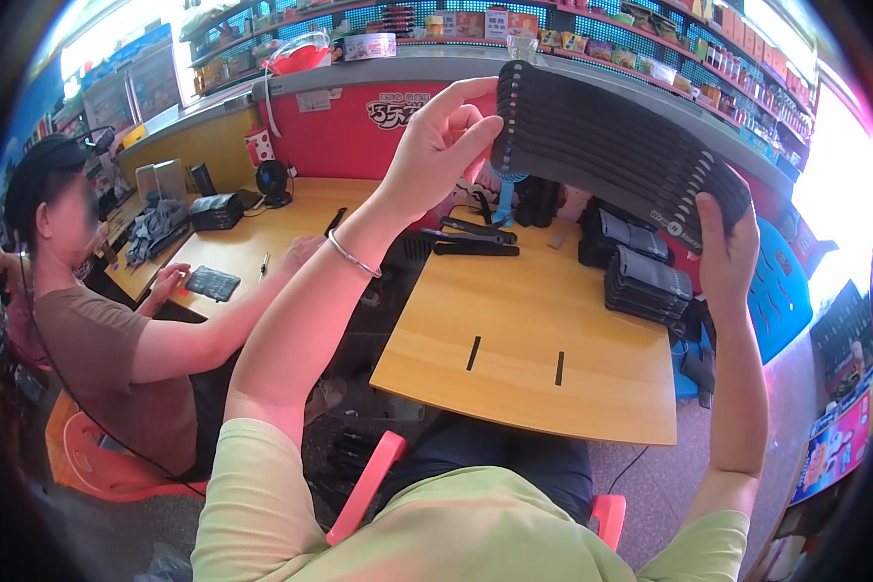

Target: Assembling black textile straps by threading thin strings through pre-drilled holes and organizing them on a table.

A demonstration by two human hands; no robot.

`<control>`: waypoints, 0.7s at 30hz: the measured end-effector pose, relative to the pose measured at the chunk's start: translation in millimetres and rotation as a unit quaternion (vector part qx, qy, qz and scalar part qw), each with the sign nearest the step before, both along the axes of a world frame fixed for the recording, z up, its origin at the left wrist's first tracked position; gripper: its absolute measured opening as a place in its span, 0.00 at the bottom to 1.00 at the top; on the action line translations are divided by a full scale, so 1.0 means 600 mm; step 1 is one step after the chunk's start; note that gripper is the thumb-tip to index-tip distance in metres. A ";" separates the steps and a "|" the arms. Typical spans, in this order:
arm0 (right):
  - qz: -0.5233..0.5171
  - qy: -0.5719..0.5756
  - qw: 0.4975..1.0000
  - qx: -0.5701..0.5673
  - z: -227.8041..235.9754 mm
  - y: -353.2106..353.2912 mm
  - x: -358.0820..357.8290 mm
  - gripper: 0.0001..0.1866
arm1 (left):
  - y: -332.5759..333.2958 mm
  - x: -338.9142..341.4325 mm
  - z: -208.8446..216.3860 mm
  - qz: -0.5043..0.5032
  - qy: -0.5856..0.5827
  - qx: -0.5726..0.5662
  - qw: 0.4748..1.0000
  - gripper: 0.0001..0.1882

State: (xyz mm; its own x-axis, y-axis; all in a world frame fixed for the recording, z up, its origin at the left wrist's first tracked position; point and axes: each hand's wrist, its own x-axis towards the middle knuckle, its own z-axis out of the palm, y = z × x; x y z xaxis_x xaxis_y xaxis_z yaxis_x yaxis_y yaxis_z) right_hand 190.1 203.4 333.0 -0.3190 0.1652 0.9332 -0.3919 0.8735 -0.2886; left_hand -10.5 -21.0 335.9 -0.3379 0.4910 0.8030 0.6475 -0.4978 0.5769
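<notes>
Raised above the table, a fanned stack of black fabric straps [592,145] stretches between both hands, its layered edges showing and pale marks along its ends. My left hand [446,145] is closed on the stack's left end, thumb and fingers pinching it. At the other end my right hand [729,247] grips the stack, thumb in front; its other fingers are mostly hidden behind. Below, two short black strips [473,353] lie apart on the wooden table [524,310]. Folded grey-black bundles [647,283] are piled at the table's right side.
Long black straps [475,242] and a small blue fan [503,199] stand at the table's back. To the left a co-worker [116,339] sits at another table, hands near a dark piece [212,283]. A blue chair [784,286] is at right; pink armrests [369,487] flank me.
</notes>
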 end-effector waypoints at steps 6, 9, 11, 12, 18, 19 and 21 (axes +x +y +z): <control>-0.024 -0.002 0.999 0.031 -0.002 -0.004 -0.001 0.15 | -0.002 -0.002 -0.012 -0.006 -0.019 -0.009 1.000 0.19; -0.024 -0.032 0.999 0.010 -0.005 -0.007 0.002 0.15 | -0.004 -0.001 -0.026 0.000 -0.048 -0.020 0.999 0.19; -0.029 -0.041 0.998 0.035 -0.008 -0.007 0.004 0.14 | -0.004 -0.005 -0.041 0.003 -0.052 -0.027 0.998 0.20; -0.031 -0.042 0.998 0.034 -0.011 -0.007 0.006 0.14 | -0.003 -0.007 -0.048 0.004 -0.054 -0.033 0.998 0.21; 0.008 -0.088 0.995 0.048 -0.034 -0.018 0.021 0.14 | -0.007 0.004 -0.107 0.008 -0.114 -0.059 0.992 0.21; 0.012 -0.115 0.992 0.040 -0.039 -0.019 0.024 0.14 | -0.006 0.005 -0.122 0.004 -0.118 -0.065 0.991 0.21; 0.015 -0.147 0.989 0.027 -0.052 -0.020 0.028 0.14 | -0.008 0.008 -0.155 -0.006 -0.164 -0.059 0.985 0.19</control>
State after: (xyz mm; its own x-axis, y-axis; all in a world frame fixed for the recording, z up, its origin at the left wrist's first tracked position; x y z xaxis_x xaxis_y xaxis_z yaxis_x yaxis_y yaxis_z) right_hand 206.9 191.2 301.8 -0.5811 0.1037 0.8072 -0.3245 0.8801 -0.3466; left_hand -5.7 -25.9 242.9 -0.5639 0.5793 0.5886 0.4108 -0.4215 0.8085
